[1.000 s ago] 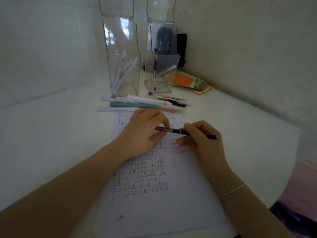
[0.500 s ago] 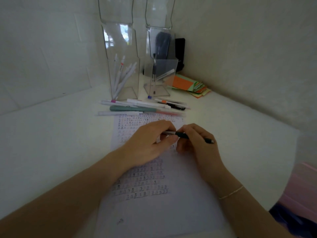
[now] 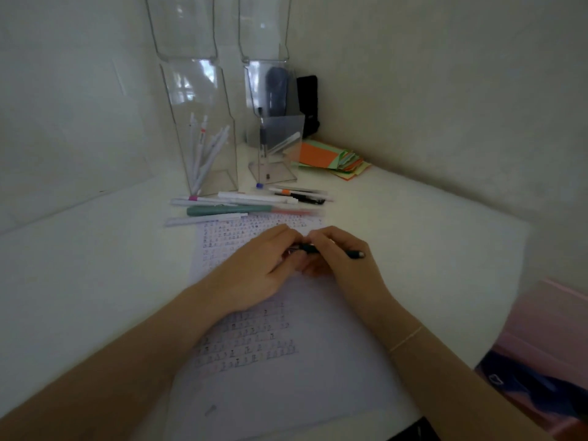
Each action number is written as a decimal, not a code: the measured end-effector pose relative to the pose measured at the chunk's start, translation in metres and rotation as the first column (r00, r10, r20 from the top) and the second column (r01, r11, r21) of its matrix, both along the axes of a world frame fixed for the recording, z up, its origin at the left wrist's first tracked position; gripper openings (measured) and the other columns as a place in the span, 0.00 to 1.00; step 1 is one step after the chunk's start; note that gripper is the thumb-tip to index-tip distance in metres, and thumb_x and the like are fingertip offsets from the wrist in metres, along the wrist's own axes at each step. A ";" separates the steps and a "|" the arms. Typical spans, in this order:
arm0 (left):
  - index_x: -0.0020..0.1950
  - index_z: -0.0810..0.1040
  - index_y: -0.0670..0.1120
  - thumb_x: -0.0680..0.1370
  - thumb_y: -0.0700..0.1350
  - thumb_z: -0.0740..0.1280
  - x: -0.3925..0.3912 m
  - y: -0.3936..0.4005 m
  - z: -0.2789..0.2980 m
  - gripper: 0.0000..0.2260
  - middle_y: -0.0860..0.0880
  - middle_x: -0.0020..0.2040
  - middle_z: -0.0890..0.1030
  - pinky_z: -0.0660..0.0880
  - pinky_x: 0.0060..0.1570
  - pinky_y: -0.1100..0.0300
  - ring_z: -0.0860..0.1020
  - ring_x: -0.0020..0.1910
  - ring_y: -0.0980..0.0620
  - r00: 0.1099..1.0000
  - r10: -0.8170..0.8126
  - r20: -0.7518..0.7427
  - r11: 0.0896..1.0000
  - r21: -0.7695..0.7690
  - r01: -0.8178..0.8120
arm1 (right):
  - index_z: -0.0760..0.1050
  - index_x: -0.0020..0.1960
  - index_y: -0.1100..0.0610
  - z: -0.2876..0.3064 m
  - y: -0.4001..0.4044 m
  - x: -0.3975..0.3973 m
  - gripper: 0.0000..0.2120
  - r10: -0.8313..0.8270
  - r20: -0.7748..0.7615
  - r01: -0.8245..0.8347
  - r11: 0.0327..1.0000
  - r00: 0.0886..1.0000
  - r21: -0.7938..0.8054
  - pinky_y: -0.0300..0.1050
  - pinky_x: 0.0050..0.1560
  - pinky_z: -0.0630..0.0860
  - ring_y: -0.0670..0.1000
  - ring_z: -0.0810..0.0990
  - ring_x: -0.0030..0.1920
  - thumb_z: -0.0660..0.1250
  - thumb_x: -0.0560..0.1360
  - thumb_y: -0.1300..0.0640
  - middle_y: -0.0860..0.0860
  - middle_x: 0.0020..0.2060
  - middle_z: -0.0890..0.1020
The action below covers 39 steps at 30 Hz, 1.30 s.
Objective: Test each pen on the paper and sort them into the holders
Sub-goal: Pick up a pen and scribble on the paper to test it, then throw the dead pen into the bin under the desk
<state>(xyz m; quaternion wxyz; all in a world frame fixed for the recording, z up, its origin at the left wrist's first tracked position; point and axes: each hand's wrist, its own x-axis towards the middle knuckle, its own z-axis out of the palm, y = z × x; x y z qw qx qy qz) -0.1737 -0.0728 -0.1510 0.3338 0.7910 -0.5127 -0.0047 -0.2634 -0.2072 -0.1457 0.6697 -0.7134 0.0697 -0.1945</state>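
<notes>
My left hand (image 3: 254, 268) and right hand (image 3: 340, 262) both pinch the dark pen (image 3: 331, 250) over the paper (image 3: 286, 361), its cap end pointing to three o'clock.

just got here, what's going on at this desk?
A person holds a dark pen in both hands, left hand and right hand, over the marked paper. More pens lie loose behind it. The left holder has several white pens, the right holder a couple.
</notes>
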 end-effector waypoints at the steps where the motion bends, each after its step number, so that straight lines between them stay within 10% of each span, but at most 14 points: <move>1: 0.56 0.74 0.47 0.78 0.52 0.55 0.000 -0.001 0.002 0.14 0.52 0.49 0.75 0.71 0.49 0.60 0.73 0.48 0.57 0.999 0.033 0.024 0.999 -0.003 -0.033 | 0.80 0.47 0.62 0.003 -0.003 -0.002 0.08 0.022 0.004 -0.022 1.000 1.000 0.014 0.41 0.40 0.80 0.51 0.82 0.36 0.63 0.77 0.62 0.56 0.35 0.84; 8: 0.70 0.65 0.50 0.80 0.48 0.59 -0.025 -0.033 0.019 0.18 0.51 0.69 0.68 0.64 0.62 0.60 0.69 0.65 0.52 0.979 0.134 0.153 0.983 0.104 -0.151 | 0.80 0.38 0.57 0.056 -0.070 -0.040 0.04 -0.205 -0.027 0.182 0.915 0.978 -0.361 0.43 0.39 0.77 0.44 0.78 0.32 0.71 0.69 0.65 0.45 0.28 0.80; 12: 0.64 0.73 0.49 0.80 0.46 0.59 -0.064 -0.096 0.021 0.13 0.51 0.63 0.73 0.67 0.59 0.60 0.74 0.59 0.52 0.981 -0.045 0.189 0.992 0.128 0.021 | 0.77 0.38 0.56 0.054 -0.127 -0.104 0.04 -0.590 0.059 0.539 0.688 0.806 -0.486 0.29 0.27 0.67 0.38 0.74 0.26 0.66 0.71 0.62 0.43 0.25 0.76; 16: 0.61 0.75 0.46 0.78 0.47 0.57 -0.108 -0.170 0.011 0.15 0.48 0.61 0.75 0.69 0.58 0.54 0.75 0.58 0.48 0.967 -0.171 0.190 0.981 0.120 0.150 | 0.74 0.38 0.56 -0.002 -0.182 -0.183 0.07 -0.807 -0.005 0.752 0.551 0.590 -0.362 0.41 0.27 0.66 0.42 0.72 0.23 0.63 0.75 0.59 0.44 0.25 0.75; 27: 0.54 0.76 0.45 0.78 0.46 0.57 -0.140 -0.249 -0.023 0.11 0.45 0.54 0.76 0.67 0.47 0.51 0.72 0.52 0.43 0.948 -0.003 0.319 0.995 0.092 -0.027 | 0.77 0.42 0.60 -0.204 -0.215 -0.290 0.07 -0.513 -0.751 0.616 0.766 0.415 -0.183 0.47 0.37 0.78 0.57 0.81 0.30 0.62 0.76 0.60 0.57 0.34 0.83; 34: 0.51 0.76 0.44 0.76 0.46 0.56 -0.141 -0.249 -0.026 0.12 0.44 0.49 0.77 0.70 0.41 0.51 0.74 0.46 0.42 0.916 -0.015 0.400 0.998 0.064 -0.011 | 0.78 0.43 0.62 -0.201 -0.238 -0.273 0.07 -0.549 -0.739 0.628 0.746 0.390 -0.223 0.49 0.38 0.77 0.55 0.79 0.33 0.61 0.76 0.64 0.59 0.37 0.81; 39: 0.54 0.75 0.45 0.79 0.47 0.51 -0.141 -0.242 -0.014 0.15 0.47 0.51 0.77 0.72 0.45 0.51 0.74 0.49 0.46 0.940 -0.063 0.334 0.992 0.125 0.022 | 0.78 0.45 0.59 -0.121 -0.253 -0.237 0.08 -0.780 -0.453 0.690 0.609 0.432 -0.391 0.44 0.45 0.75 0.54 0.79 0.42 0.61 0.76 0.64 0.59 0.48 0.82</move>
